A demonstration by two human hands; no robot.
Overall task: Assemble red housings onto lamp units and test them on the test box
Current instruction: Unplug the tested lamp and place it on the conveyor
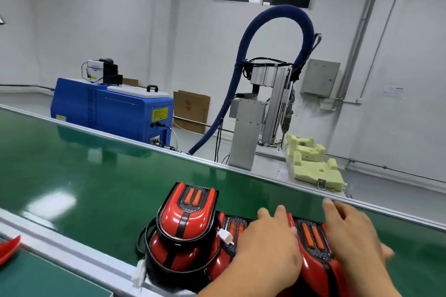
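Several red-and-black lamp units lie together on the green conveyor belt (96, 176) at the near edge. One lamp unit (187, 212) is stacked on top of another (171, 255), with black cables and white connectors (225, 236) hanging beside them. My left hand (268, 246) rests flat on a middle lamp unit (233, 226), fingers spread. My right hand (350, 236) lies on the right side of another lamp unit (313, 241), fingers apart. No test box is in view.
Behind the belt stand a blue machine (111, 108), a metal dispensing rig (265, 108) with a blue hose (272, 31), and pale yellow foam fixtures (313, 164). A red housing piece (8, 247) shows at the left edge. Flat cardboard leans on the wall.
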